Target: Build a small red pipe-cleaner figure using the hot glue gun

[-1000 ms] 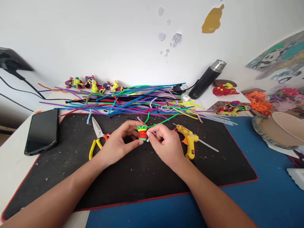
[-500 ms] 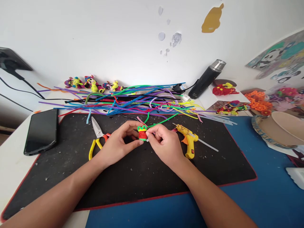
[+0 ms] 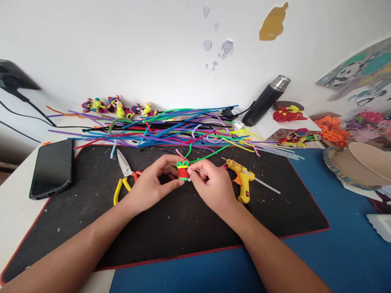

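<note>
Between my left hand (image 3: 151, 185) and right hand (image 3: 214, 185), over the black rectangular fabric mat (image 3: 183, 228), is the small red, yellow and green fuzzy cylinder (image 3: 183, 172). Left of my hands, the yellow-and-orange-handled metal scissors (image 3: 124, 166) lie on the mat; farther left, the black rectangular phone (image 3: 51, 169) lies partly on it. Right of my hands, also on it, is the yellow plastic glue gun (image 3: 244, 179). Behind the mat stretch the thin multicoloured fuzzy stems (image 3: 171, 132), the black cylindrical metal-capped flask (image 3: 264, 103) to their right.
</note>
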The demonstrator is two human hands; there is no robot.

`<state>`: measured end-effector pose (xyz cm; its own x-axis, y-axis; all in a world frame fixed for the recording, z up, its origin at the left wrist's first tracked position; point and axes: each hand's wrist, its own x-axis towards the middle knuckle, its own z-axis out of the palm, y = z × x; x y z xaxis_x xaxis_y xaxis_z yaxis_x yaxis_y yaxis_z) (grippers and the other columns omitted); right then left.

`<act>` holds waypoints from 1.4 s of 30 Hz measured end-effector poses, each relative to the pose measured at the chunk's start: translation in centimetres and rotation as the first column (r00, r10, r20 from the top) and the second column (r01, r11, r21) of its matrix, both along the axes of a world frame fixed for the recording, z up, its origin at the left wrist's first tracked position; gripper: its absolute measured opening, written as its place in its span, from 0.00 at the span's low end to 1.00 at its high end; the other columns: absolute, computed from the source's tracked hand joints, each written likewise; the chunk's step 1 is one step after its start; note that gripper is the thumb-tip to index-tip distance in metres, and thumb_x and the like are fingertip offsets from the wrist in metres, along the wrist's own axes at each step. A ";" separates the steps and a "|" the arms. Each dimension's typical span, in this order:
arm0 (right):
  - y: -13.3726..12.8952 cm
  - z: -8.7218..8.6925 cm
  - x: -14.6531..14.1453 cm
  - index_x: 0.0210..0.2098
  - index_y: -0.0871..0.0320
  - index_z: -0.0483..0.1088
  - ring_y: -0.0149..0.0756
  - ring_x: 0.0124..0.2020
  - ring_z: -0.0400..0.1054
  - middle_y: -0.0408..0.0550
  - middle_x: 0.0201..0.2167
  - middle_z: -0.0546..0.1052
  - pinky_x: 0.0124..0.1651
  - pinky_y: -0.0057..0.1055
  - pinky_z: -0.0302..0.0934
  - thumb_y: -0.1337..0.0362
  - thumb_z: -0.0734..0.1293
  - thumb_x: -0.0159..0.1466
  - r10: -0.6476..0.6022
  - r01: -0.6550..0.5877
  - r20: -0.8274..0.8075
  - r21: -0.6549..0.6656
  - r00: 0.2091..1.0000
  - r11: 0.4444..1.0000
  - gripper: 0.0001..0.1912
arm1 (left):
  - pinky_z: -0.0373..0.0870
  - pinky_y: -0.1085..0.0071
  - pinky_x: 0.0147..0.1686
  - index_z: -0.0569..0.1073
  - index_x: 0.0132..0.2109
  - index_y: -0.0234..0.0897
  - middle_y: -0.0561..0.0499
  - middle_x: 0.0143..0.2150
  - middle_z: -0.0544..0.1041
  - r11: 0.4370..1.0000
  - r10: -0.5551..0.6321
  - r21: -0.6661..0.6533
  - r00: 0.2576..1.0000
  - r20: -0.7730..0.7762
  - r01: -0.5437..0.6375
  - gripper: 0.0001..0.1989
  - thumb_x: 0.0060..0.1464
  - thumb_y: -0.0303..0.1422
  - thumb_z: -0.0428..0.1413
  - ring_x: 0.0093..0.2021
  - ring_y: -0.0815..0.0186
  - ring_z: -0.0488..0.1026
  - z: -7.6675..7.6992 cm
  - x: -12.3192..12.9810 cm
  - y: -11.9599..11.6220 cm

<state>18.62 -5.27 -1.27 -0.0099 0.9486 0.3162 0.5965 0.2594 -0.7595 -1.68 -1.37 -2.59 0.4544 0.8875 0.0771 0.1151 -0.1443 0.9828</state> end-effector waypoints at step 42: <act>-0.9 0.4 0.2 0.45 0.53 0.82 0.34 0.31 0.78 0.46 0.38 0.87 0.36 0.31 0.68 0.62 0.65 0.75 0.058 -0.058 -0.034 0.008 0.998 0.998 0.12 | 0.81 0.61 0.48 0.74 0.58 0.43 0.46 0.52 0.81 1.000 -0.001 -0.014 1.000 -0.015 0.001 0.23 0.59 0.39 0.68 0.45 0.60 0.80 -0.2 0.0 0.1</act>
<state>18.83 -6.14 -0.92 -0.0537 0.9445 0.3242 0.5543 0.2982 -0.7770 -1.64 -1.29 -2.77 0.4565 0.8878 0.0577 0.1302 -0.1308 0.9828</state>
